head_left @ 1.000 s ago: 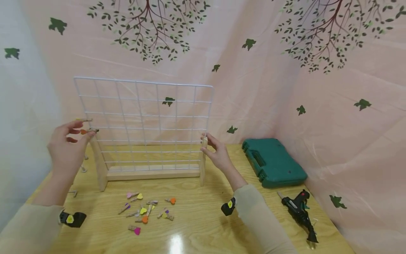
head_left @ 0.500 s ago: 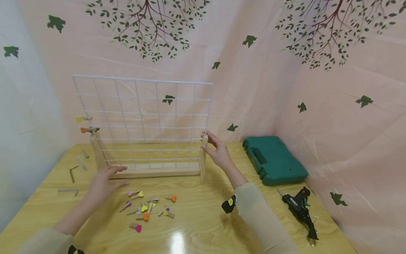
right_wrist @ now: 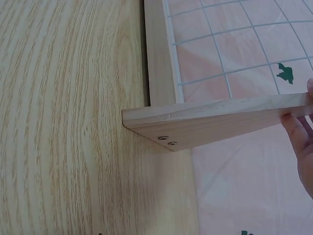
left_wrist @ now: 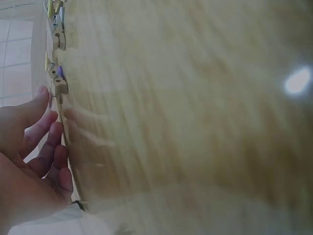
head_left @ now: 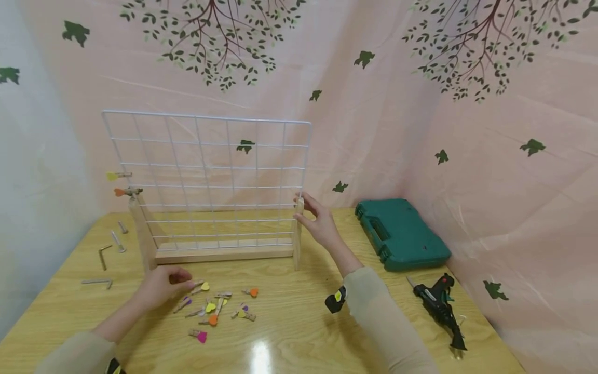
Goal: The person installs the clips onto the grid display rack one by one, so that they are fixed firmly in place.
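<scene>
A white wire grid (head_left: pixel 212 156) stands upright in a wooden stand (head_left: pixel 224 254). My right hand (head_left: pixel 320 221) grips the top of the stand's right wooden upright (head_left: pixel 297 244), thumb in front and fingers behind. Small wooden clothespins with coloured hearts lie loose on the table before the stand. At the left end of this pile, my left hand (head_left: pixel 163 285) pinches a clothespin (left_wrist: pixel 50 101) between thumb and forefinger, its heart mostly hidden by the fingers. Two more, a yellow-heart clothespin (head_left: pixel 119 175) and an orange-heart clothespin (head_left: pixel 127 191), are clipped to the grid's left edge.
Two hex keys (head_left: pixel 97 282) and two bolts (head_left: pixel 118 242) lie on the table left of the stand. To the right are a green plastic case (head_left: pixel 403 234) and a black glue gun (head_left: pixel 440 309). A printed cloth hangs behind the wooden table (head_left: pixel 299 332).
My left hand has left the orange-heart clothespin on the grid's left edge, come down to the pile and taken hold of a clothespin there. My right hand stays on the upright.
</scene>
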### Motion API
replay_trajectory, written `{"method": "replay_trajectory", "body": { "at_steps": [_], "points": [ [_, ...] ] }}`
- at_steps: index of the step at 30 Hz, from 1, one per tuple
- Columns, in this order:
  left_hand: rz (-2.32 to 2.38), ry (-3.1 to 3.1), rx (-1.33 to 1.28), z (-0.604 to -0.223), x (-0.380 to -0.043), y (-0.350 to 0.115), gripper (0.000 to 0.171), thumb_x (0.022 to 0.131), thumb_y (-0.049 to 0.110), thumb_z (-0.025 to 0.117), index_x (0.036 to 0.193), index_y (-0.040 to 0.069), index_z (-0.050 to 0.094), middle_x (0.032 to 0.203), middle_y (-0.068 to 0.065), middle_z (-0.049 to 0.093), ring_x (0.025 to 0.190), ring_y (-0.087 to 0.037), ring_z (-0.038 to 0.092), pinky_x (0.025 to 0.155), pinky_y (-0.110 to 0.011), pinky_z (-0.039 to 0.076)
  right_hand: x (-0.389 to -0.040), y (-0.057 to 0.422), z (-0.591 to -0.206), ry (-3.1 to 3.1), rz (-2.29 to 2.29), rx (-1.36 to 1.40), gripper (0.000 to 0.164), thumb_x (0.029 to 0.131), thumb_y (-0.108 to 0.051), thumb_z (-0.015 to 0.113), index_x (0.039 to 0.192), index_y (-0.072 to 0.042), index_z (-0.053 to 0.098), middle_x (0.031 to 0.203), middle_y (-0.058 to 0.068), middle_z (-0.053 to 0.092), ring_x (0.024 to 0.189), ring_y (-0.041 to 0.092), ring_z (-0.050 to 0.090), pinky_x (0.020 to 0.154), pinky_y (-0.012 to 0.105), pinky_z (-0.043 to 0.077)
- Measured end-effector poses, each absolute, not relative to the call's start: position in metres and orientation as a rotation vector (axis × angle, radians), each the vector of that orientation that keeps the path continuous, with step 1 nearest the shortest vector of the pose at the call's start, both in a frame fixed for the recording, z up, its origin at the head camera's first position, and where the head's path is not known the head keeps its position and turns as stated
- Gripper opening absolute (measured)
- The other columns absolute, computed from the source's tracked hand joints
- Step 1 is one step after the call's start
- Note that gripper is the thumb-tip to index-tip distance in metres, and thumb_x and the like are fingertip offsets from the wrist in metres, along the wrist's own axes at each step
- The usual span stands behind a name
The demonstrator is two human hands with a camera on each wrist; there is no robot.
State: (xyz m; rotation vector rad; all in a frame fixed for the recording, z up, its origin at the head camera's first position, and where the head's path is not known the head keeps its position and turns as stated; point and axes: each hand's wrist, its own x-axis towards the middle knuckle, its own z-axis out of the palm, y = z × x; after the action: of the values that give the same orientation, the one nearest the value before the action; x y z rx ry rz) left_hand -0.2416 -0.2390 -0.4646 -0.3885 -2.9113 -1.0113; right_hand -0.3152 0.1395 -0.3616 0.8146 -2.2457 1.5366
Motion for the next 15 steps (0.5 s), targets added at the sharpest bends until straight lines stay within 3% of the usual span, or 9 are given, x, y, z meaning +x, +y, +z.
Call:
{"method": "replay_trajectory", "body": {
  "at_steps": [6,15],
  "points": [
    [-0.926,-2.92,-0.4,-0.466,-0.242,-0.237,0.016,0.077,0.031,0.068,0.076,0.015,0.065,0.068,0.008,0.057,0.062,-0.005,0.047,0.056,-0.02,0.039,-0.316,0.139,-0.362,-2.245,1.553,0.812,0.053,0.08,0.002,0.061,0.13,0.0,0.042,0.122,0.022,0.052,0.111,0.032,0.051,0.093,0.045,0.039],
    [-1.083,-2.834,-0.27,-0.452,-0.243,-0.241,0.028,0.078,0.035,0.066,0.083,0.007,0.064,0.074,-0.001,0.062,0.064,-0.012,0.053,0.052,-0.021,0.043,-0.316,0.14,-0.363,-2.242,1.562,0.822,0.053,0.081,0.001,0.061,0.13,0.0,0.042,0.122,0.023,0.051,0.111,0.033,0.051,0.093,0.046,0.039]
  ]
}}
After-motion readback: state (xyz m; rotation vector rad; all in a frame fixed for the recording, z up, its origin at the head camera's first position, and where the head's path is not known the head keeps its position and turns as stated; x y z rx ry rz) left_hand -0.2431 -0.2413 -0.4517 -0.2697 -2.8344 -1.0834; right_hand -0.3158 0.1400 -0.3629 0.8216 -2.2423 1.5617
